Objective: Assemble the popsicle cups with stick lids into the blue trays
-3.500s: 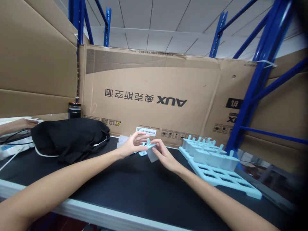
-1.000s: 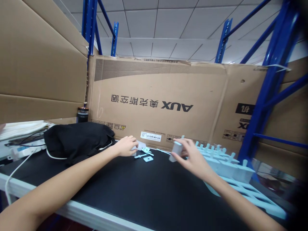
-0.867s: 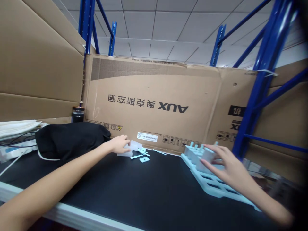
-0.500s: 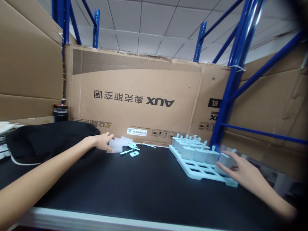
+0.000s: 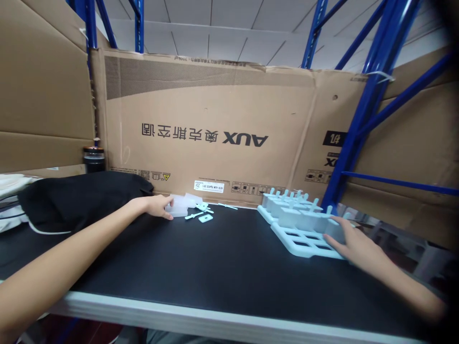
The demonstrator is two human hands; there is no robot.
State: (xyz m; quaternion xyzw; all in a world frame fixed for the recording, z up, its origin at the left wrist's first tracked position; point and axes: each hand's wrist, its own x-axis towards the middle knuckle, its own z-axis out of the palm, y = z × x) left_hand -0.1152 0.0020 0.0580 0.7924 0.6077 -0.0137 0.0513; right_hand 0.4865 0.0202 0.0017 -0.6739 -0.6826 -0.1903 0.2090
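At the back of the table, left of centre, my left hand (image 5: 159,207) has its thumb and fingers around the left end of a translucent popsicle mold cup (image 5: 176,209). Another clear cup (image 5: 193,198) lies behind it. Beside them are loose light-blue popsicle sticks (image 5: 194,215) and a small square lid (image 5: 205,218) with a hole. On the right, a light-blue popsicle mold rack (image 5: 297,247) carries several filled cups with stick handles (image 5: 289,217). My right hand (image 5: 349,241) grips the near right popsicle mold (image 5: 334,229) at the rack's corner, partly covering it.
A black cloth bundle (image 5: 86,196) lies at the left, with white fabric (image 5: 12,205) beyond it. A dark jar (image 5: 93,159) stands behind. Cardboard walls (image 5: 201,105) and blue shelf posts (image 5: 355,129) enclose the black tabletop (image 5: 215,267), which has a metal front edge (image 5: 179,315).
The view has shifted, tilting down a little. My left fingers have closed in on the clear cup. My right hand has drawn closer around the mold, which sits deeper in the rack.
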